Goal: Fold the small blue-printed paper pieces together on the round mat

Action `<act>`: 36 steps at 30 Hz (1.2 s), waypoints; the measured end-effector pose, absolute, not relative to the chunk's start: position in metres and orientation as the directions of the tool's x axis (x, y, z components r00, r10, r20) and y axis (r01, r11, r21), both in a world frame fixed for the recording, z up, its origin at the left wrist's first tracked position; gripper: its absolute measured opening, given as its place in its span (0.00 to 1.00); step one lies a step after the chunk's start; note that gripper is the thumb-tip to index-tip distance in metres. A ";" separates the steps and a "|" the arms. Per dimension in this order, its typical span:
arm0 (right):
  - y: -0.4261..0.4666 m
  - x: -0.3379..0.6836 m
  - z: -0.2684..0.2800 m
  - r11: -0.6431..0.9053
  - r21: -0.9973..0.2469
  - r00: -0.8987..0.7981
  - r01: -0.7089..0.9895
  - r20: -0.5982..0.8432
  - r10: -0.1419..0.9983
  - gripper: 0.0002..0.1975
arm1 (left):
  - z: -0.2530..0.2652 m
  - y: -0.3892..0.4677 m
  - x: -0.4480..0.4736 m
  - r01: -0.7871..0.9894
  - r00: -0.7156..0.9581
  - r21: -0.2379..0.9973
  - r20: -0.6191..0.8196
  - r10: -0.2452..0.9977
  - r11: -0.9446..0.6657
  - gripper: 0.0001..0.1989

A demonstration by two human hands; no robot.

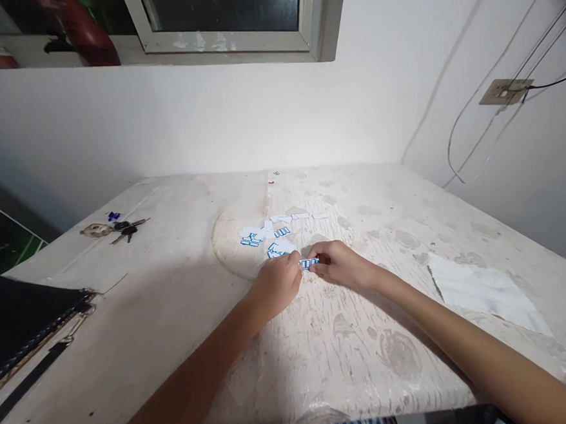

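Between my two hands is a small white paper strip (308, 264) with blue rectangles marked on it. My left hand (278, 278) pinches its left end, and my right hand (339, 262) grips the right end with thumb and fingers. Just beyond my left hand lies a loose pile of small paper pieces (281, 247) with blue outlines, partly hidden by that hand. More blue-marked pieces (250, 239) lie to its left. A row of small white paper pieces (301, 216) lies farther back on the table.
The pale, patterned table (362, 374) reaches to the wall. Keys (128, 229) lie at the far left, near a black bag (24, 327). A white cloth or paper sheet (487, 291) lies at right. Cables hang from a wall socket (505, 92).
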State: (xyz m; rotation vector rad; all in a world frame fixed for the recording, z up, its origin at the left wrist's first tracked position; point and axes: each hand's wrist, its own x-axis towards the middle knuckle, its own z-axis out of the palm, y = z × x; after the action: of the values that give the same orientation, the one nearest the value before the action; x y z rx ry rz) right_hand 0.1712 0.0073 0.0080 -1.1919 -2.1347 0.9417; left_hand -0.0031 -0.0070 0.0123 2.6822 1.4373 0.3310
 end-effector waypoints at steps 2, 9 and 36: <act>0.007 0.172 0.008 0.375 -0.778 -0.483 0.504 0.107 0.869 0.04 | 0.011 -0.007 -0.003 0.813 0.532 0.179 0.157 0.832 -0.553 0.08; 0.007 0.173 0.010 0.426 -0.764 -0.527 0.484 0.134 0.839 0.07 | 0.011 -0.007 -0.003 0.823 0.529 0.139 0.164 0.833 -0.550 0.07; 0.116 0.125 0.025 0.468 -0.494 -0.492 0.732 0.092 0.866 0.05 | 0.010 -0.013 -0.001 0.818 0.574 -0.017 0.114 0.811 -0.576 0.10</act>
State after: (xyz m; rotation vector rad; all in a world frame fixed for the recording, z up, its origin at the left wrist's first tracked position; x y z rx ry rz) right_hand 0.1246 0.1156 0.0249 -1.3531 -2.3910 0.5675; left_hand -0.0009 -0.0133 0.0102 2.8464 1.4752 0.1492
